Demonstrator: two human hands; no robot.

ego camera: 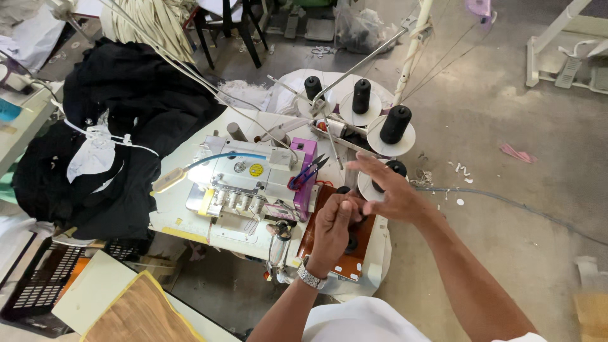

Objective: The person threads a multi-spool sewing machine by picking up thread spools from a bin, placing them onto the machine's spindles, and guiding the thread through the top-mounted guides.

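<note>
Far to the left of your hands and lower, a black plastic crate [39, 288] with a lattice wall sits on the floor; what lies in it you cannot make out beyond a strip of orange at its edge. Above it, well left of your hands, a heap of black fabric [126, 126] spreads beside the white sewing machine [253, 183], which stands just left of your left hand. Beyond your fingertips the thread stand [354, 120] carries black thread cones [395, 123] on white discs, one cone just past your right hand. Under both hands lies a brown tray [316, 221] at the machine's right end. Your left hand [332, 231], with a metal wristwatch [311, 277], is curled nearly closed, fingers pinched on a small dark object [352, 240] over the tray; what that object is cannot be told. Your right hand [389, 190] is spread open, fingers [360, 166] stretched out flat, holding nothing, its palm touching the left hand's knuckles. Red-handled scissors [305, 174] rest on the machine just left of your right fingertips.
</note>
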